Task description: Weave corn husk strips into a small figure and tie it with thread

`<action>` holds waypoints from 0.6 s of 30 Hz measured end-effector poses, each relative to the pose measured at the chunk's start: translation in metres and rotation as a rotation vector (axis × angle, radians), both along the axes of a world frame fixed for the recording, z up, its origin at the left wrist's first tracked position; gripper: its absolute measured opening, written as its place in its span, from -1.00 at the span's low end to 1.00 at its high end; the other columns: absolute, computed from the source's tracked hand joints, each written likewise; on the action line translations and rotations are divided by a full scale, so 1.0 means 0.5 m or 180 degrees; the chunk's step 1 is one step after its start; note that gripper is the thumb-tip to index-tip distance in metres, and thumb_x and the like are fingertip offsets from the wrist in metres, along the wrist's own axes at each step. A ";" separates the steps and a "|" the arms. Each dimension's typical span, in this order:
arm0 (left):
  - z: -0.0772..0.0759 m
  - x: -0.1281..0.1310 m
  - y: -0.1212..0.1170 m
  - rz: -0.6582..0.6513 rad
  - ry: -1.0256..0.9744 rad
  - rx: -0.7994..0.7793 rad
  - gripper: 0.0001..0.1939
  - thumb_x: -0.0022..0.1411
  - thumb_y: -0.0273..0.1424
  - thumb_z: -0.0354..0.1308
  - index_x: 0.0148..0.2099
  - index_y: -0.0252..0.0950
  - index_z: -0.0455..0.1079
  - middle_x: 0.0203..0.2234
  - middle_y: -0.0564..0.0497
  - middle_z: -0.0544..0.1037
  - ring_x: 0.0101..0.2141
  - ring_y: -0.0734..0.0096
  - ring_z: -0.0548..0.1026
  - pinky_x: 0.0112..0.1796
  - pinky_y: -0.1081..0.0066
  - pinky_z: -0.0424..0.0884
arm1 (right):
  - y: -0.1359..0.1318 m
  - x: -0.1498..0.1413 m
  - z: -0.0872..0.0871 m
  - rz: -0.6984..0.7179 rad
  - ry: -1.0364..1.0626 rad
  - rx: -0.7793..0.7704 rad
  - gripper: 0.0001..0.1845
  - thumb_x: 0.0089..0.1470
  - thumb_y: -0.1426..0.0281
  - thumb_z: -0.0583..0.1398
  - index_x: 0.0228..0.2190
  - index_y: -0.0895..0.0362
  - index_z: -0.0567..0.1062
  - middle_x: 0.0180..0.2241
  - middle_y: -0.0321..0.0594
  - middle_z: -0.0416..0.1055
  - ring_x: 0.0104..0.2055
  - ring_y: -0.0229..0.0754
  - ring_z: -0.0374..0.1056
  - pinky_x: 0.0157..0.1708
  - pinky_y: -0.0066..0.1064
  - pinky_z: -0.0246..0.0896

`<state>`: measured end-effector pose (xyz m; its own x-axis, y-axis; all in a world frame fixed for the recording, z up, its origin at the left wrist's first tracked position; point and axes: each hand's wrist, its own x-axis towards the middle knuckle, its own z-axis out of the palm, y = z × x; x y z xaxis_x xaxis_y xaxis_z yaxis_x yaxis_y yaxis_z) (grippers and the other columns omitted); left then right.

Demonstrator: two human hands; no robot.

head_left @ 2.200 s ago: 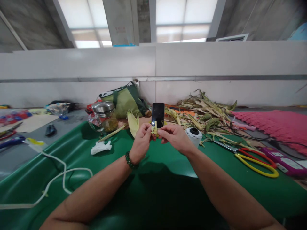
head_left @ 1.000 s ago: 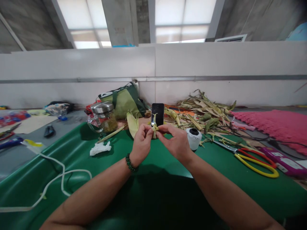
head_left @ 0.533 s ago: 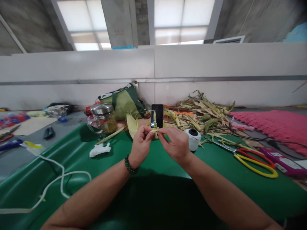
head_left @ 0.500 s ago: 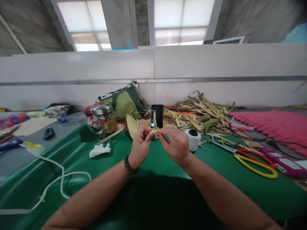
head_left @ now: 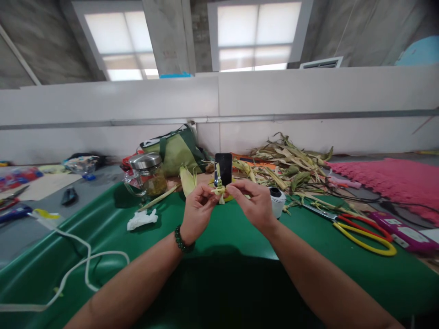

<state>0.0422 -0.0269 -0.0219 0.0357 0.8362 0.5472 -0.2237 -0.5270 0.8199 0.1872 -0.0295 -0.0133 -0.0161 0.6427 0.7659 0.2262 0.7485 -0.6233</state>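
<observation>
Between my hands, above the green mat [head_left: 219, 237], is a small pale-green figure of knotted corn husk [head_left: 220, 188]. My left hand [head_left: 198, 208] pinches its left side, thumb against fingers; a dark green bead bracelet circles that wrist. The fingertips of my right hand [head_left: 254, 203] are pinched on its right side. Behind the husk piece stands a dark phone [head_left: 224, 167], partly covered by it. A white spool of thread [head_left: 277, 201] sits just right of my right hand. A whole corn husk [head_left: 187, 180] lies beyond my left hand.
A glass jug [head_left: 148, 176], a green bag [head_left: 180, 151] and a crumpled tissue [head_left: 141, 220] are at the left. Dry husks [head_left: 291, 164] pile up at the back right. Scissors [head_left: 363, 228] and a purple box [head_left: 401, 230] lie right. A white cord [head_left: 85, 256] crosses the mat's left.
The husk piece has tilted and turned slightly in my fingers. My right hand's fingers have shifted a little at its right side. The whole view has dipped slightly.
</observation>
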 end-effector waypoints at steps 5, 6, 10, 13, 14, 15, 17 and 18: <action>0.004 0.000 -0.003 -0.0087 0.0258 0.0012 -0.65 -0.01 -0.18 0.34 -0.49 -0.30 0.29 -0.64 0.12 0.39 -0.58 0.56 0.32 -0.52 0.53 0.27 | 0.019 0.020 0.011 0.0694 0.0209 -0.1197 -0.76 -0.13 0.28 0.32 -0.36 0.15 0.60 -0.43 -0.22 0.56 -0.43 -0.24 0.45 -0.40 -0.41 0.39; 0.004 0.000 -0.003 -0.0108 0.0287 0.0017 -0.65 -0.01 -0.18 0.34 -0.49 -0.30 0.30 -0.64 0.11 0.40 -0.57 0.55 0.33 -0.51 0.52 0.27 | 0.022 0.024 0.014 0.0754 0.0152 -0.1286 -0.76 -0.15 0.28 0.33 -0.39 0.15 0.61 -0.44 -0.22 0.56 -0.44 -0.25 0.45 -0.40 -0.42 0.39; 0.006 -0.001 -0.001 -0.0113 0.0272 0.0008 -0.66 -0.02 -0.17 0.34 -0.49 -0.29 0.31 -0.61 0.09 0.42 -0.55 0.53 0.35 -0.49 0.51 0.30 | 0.021 0.032 0.024 0.0953 -0.0010 -0.1389 -0.81 -0.16 0.30 0.32 -0.46 0.16 0.61 -0.56 -0.27 0.51 -0.54 -0.31 0.37 -0.49 -0.47 0.33; 0.009 -0.004 0.002 -0.0060 0.0274 -0.0041 -0.63 -0.07 -0.16 0.36 -0.50 -0.29 0.30 -0.62 0.11 0.41 -0.57 0.54 0.33 -0.50 0.51 0.29 | 0.015 0.030 0.029 0.0964 -0.0011 -0.1278 -0.84 -0.17 0.33 0.33 -0.47 0.15 0.60 -0.54 -0.28 0.51 -0.54 -0.33 0.35 -0.52 -0.49 0.31; 0.010 -0.004 0.003 -0.0046 0.0288 -0.0056 -0.63 -0.08 -0.15 0.37 -0.51 -0.29 0.30 -0.63 0.11 0.40 -0.58 0.55 0.32 -0.51 0.51 0.28 | 0.014 0.029 0.029 0.0961 -0.0002 -0.1238 -0.84 -0.18 0.34 0.34 -0.47 0.15 0.59 -0.53 -0.28 0.51 -0.54 -0.33 0.36 -0.52 -0.49 0.31; 0.011 -0.005 0.003 -0.0040 0.0311 -0.0070 -0.62 -0.08 -0.14 0.37 -0.51 -0.29 0.30 -0.64 0.11 0.40 -0.58 0.55 0.31 -0.52 0.51 0.28 | 0.013 0.030 0.030 0.0976 -0.0009 -0.1213 -0.84 -0.18 0.34 0.34 -0.47 0.15 0.58 -0.53 -0.28 0.51 -0.53 -0.32 0.37 -0.52 -0.49 0.32; 0.012 -0.007 0.005 -0.0067 0.0364 -0.0076 -0.62 -0.08 -0.14 0.36 -0.51 -0.29 0.31 -0.63 0.10 0.41 -0.58 0.55 0.32 -0.53 0.52 0.27 | 0.013 0.034 0.032 0.1090 -0.0099 -0.1209 -0.84 -0.15 0.33 0.32 -0.46 0.16 0.58 -0.53 -0.27 0.51 -0.52 -0.31 0.39 -0.50 -0.48 0.35; 0.011 -0.007 0.005 -0.0103 0.0393 -0.0072 -0.63 -0.08 -0.14 0.36 -0.50 -0.29 0.32 -0.62 0.09 0.43 -0.57 0.54 0.33 -0.53 0.52 0.27 | 0.013 0.038 0.033 0.1163 -0.0171 -0.1218 -0.83 -0.11 0.31 0.30 -0.45 0.16 0.57 -0.53 -0.25 0.51 -0.51 -0.30 0.40 -0.49 -0.47 0.36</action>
